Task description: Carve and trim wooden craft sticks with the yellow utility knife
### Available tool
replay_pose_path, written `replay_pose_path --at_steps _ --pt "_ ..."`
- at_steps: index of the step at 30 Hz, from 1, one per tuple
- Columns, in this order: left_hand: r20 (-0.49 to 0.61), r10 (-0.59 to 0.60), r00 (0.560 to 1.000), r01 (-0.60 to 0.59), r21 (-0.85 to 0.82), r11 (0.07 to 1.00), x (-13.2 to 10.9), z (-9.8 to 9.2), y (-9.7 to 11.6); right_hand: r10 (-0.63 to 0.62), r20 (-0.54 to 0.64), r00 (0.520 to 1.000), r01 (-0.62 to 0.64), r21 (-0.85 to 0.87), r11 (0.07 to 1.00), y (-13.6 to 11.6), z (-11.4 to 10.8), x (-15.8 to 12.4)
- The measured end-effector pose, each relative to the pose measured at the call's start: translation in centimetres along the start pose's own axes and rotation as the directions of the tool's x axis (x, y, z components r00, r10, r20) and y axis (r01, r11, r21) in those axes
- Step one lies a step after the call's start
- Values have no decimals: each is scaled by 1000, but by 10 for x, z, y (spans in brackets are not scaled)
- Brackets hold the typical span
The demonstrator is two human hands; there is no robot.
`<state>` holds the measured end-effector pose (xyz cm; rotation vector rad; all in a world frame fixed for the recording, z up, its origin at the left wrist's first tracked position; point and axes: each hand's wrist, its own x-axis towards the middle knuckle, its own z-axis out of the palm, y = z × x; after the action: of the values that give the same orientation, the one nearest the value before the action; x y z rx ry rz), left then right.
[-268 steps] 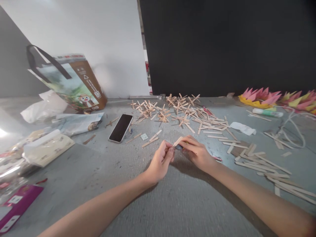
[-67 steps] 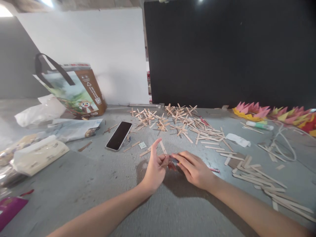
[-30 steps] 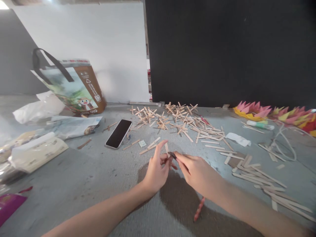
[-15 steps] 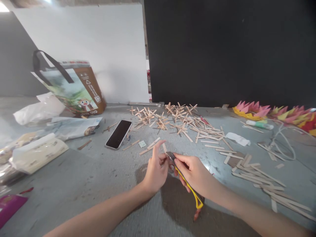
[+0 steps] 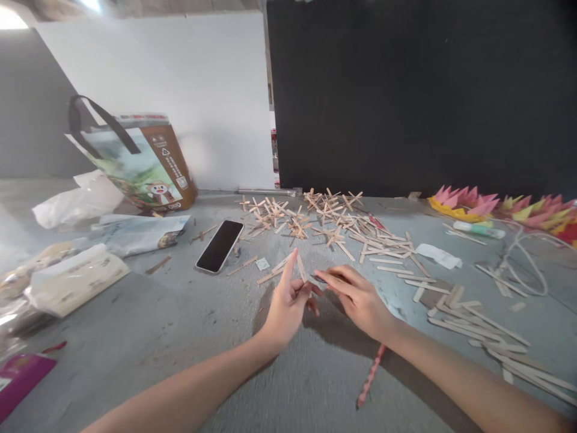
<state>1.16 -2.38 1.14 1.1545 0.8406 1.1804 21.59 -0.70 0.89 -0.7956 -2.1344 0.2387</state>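
My left hand is closed around a narrow wooden craft stick, with the index finger stretched upward beside it. The stick points up and away from me. Just right of it, my right hand is palm down, fingers closed on a dark-tipped hand tool. Only the tool's tip shows at the fingertips; its body is hidden under the hand. The fingers of both hands are close together above the grey tabletop. A pink patterned, pencil-like rod lies on the table below my right wrist.
Crossed craft sticks are heaped at the back, with loose sticks along the right. A phone, carry bag and plastic packets lie left. Paper crowns, a glue tube and white cable sit far right.
My right hand has turned palm down and moved slightly right. The tool's yellow and black handle, seen before, is now hidden, and the pink rod shows more fully. The left hand still holds the stick.
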Motion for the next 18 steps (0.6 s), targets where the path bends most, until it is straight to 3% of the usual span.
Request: replay_pose_path --at_steps 4,9,18 --pt "-23 -9 1000 9 -16 1000 4 -1 -3 48 13 999 -48 -26 999 5 4 0" --pt "-2 -27 1000 28 69 997 7 -2 -3 157 9 988 -157 70 985 9 6 -2" --pt "-42 -36 998 42 130 991 8 -2 -4 201 20 979 -202 122 972 10 5 -3"
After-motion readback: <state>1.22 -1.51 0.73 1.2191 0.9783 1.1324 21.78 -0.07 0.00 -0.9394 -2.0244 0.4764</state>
